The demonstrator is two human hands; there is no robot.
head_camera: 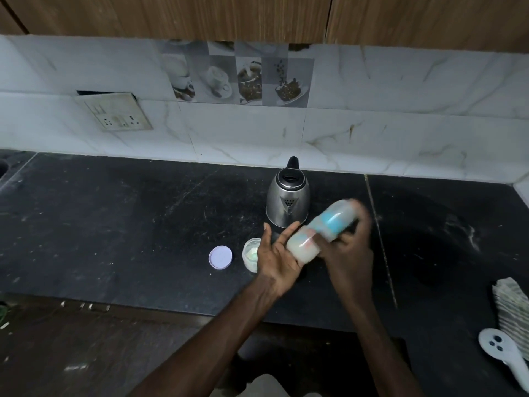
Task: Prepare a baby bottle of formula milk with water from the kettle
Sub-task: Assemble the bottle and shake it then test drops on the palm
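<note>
My right hand (347,247) grips a baby bottle (320,229) with a blue collar, tilted on its side and blurred by motion; milky liquid shows in its body. My left hand (279,255) is open, palm flat against the bottle's base end. The steel kettle (287,197) stands on the black counter just behind the hands, lid raised. An open formula jar (251,253) with white powder sits by my left hand, and its round white lid (220,257) lies flat to the left of it.
The black stone counter (128,224) runs to a white tiled wall with a socket plate (114,114). A folded striped cloth (513,305) and a white handheld device (503,353) lie at the right front edge. A counter seam (380,239) runs beside the hands.
</note>
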